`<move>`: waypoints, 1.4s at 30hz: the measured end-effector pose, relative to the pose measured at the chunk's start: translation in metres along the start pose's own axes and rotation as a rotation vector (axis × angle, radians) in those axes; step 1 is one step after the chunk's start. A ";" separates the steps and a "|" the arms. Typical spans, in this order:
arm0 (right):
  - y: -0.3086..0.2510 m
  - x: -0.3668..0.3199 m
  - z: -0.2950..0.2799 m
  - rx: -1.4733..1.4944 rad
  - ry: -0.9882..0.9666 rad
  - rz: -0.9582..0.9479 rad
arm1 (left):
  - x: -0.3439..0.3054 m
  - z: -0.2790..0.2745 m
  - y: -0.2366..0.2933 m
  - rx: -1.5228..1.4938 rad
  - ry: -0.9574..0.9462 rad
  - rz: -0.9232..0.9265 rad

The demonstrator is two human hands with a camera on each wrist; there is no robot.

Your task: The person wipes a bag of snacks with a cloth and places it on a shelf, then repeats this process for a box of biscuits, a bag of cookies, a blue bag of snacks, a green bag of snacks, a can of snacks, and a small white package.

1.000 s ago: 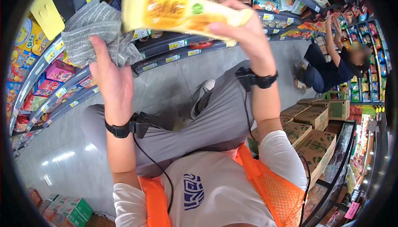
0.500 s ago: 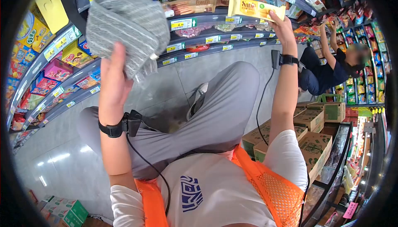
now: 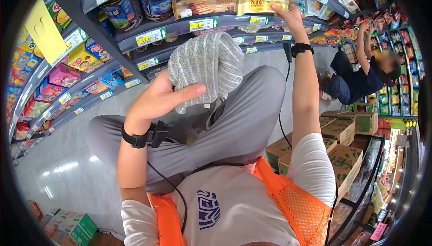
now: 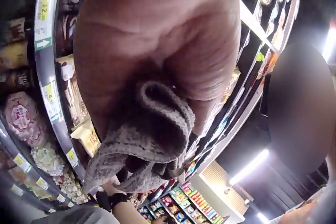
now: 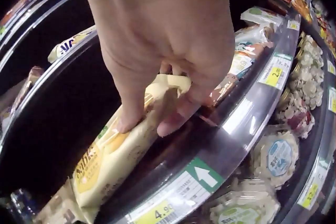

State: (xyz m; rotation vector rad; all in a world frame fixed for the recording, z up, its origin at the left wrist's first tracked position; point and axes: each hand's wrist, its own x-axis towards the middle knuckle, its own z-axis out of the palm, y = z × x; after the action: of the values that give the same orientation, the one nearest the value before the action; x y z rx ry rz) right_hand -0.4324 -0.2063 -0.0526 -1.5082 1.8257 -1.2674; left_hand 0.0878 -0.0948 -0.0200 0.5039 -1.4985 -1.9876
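Note:
In the head view my left hand (image 3: pixel 155 95) holds a folded grey striped cloth (image 3: pixel 204 64), thumb laid across its near side, in front of the shelves. The left wrist view shows the same cloth (image 4: pixel 152 134) bunched up and hanging from the palm. My right hand (image 3: pixel 290 19) pinches one end of a yellow biscuit packet (image 3: pixel 256 5) at the shelf front. In the right wrist view, thumb and fingers grip the packet's (image 5: pixel 113 163) near end, and its far end overlaps a brown packet.
Beside the yellow packet lies a Franzzi packet (image 3: pixel 207 6), with dark blue tubs (image 3: pixel 155 1) farther left. Price labels (image 3: pixel 204 24) line the shelf edge. Cardboard boxes (image 3: pixel 344 160) are stacked at the right. Another person (image 3: pixel 360 73) crouches by the far shelves.
My right hand has carried the yellow packet away from me to the shelf front. The left hand has swung right and lower with the cloth, uncovering the tubs.

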 end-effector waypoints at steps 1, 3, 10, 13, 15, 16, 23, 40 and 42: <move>0.003 0.001 0.001 0.087 0.025 -0.021 | 0.001 0.000 -0.001 0.010 0.000 0.001; 0.009 0.004 0.004 0.261 0.076 -0.062 | 0.002 0.000 -0.003 0.029 -0.001 0.002; 0.011 0.010 0.016 0.482 0.227 -0.058 | 0.008 0.000 -0.008 0.062 -0.014 -0.039; 0.016 0.009 0.019 0.565 0.196 -0.095 | 0.010 0.004 -0.008 0.017 -0.020 -0.049; 0.027 0.010 0.014 0.340 0.123 -0.130 | 0.011 0.005 -0.009 0.004 -0.021 -0.063; 0.029 0.009 0.012 0.228 0.087 -0.147 | 0.011 0.005 -0.010 0.005 -0.020 -0.060; 0.016 -0.004 0.012 -0.626 0.201 -0.226 | 0.013 0.002 -0.012 0.007 -0.033 -0.037; -0.003 -0.026 0.021 -0.851 0.223 -0.470 | 0.014 0.013 -0.021 0.210 -0.339 -0.232; -0.022 -0.040 0.022 -0.711 0.087 -0.427 | 0.012 0.011 -0.021 0.188 -0.348 -0.200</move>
State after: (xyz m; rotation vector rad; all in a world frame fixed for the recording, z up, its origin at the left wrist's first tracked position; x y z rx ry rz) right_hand -0.3911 -0.1767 -0.0520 -2.3467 2.2267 -0.8814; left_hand 0.0672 -0.0902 -0.0359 0.4112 -1.9266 -2.1837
